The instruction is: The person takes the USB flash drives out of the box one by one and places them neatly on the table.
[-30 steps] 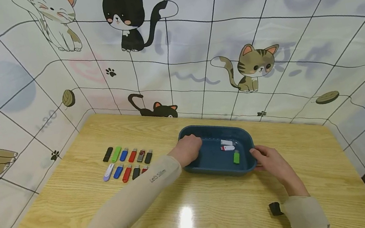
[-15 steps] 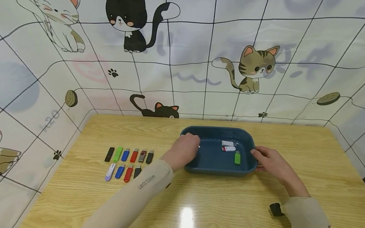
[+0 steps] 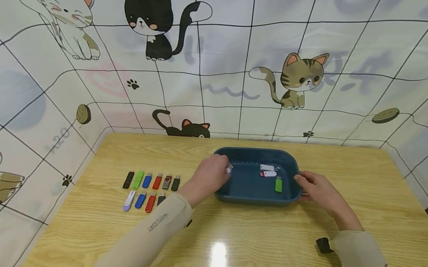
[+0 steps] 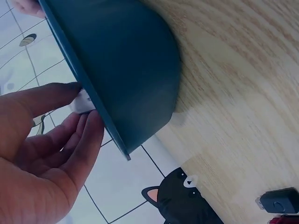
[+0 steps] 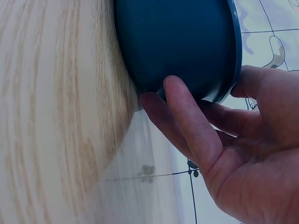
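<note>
My left hand [image 3: 209, 172] pinches a whitish USB stick [image 4: 84, 101] between thumb and fingers at the left rim of a dark blue plastic tray [image 3: 245, 185]. In the head view only the end of that stick shows. At the tray's right end my right hand [image 3: 319, 189] grips the wall, thumb at the rim and fingers against the outside [image 5: 201, 121]. Inside the tray lie a white USB stick [image 3: 267, 167], a white and red one [image 3: 269, 174] and a green one [image 3: 278, 184].
Left of the tray, several USB sticks lie in two rows, among them a black one [image 3: 128, 180], a blue one [image 3: 140, 200] and a red one [image 3: 150, 203]. My left sleeve [image 3: 143, 246] covers part of the lower row. A black object [image 3: 324, 245] sits by my right sleeve.
My left hand has drawn back leftward from inside the tray to its left rim, bringing the whitish USB stick with it. The right hand and the tray stay in place.
</note>
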Available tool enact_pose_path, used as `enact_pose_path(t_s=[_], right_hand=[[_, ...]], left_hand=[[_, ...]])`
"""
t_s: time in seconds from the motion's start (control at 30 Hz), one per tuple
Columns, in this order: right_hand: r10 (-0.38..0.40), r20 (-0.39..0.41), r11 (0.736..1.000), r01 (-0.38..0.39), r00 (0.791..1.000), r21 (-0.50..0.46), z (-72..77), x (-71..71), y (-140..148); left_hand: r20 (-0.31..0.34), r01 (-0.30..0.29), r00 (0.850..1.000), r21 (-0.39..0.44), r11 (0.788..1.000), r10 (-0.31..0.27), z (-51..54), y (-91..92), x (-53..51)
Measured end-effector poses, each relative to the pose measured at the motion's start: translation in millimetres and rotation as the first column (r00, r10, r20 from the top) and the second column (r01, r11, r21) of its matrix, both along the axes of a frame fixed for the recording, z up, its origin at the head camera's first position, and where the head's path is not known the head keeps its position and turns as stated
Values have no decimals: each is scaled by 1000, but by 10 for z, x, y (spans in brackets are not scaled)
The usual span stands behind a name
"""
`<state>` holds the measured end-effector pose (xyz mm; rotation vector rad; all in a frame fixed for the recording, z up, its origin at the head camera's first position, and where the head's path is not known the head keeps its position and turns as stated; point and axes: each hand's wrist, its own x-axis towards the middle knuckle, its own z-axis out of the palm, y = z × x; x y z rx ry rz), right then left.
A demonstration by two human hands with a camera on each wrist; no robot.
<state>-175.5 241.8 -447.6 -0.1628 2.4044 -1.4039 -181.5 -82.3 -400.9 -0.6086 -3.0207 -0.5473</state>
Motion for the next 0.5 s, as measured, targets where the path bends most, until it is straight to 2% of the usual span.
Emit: enact_pose_path(t_s=[0.13, 0.3, 0.5], right_hand=[[7, -5, 1000, -7, 1000, 4, 5, -1, 0], [-2, 5, 1000, 2, 1000, 6, 22, 7, -5], [5, 5, 1000, -5, 1000, 12, 17, 6, -1]], left_hand=[[27, -42, 999, 71, 997, 41, 35, -21, 44], [85, -116, 991, 201, 973, 100, 90, -95, 115], [59, -142, 990, 244, 959, 132, 130, -212, 175]])
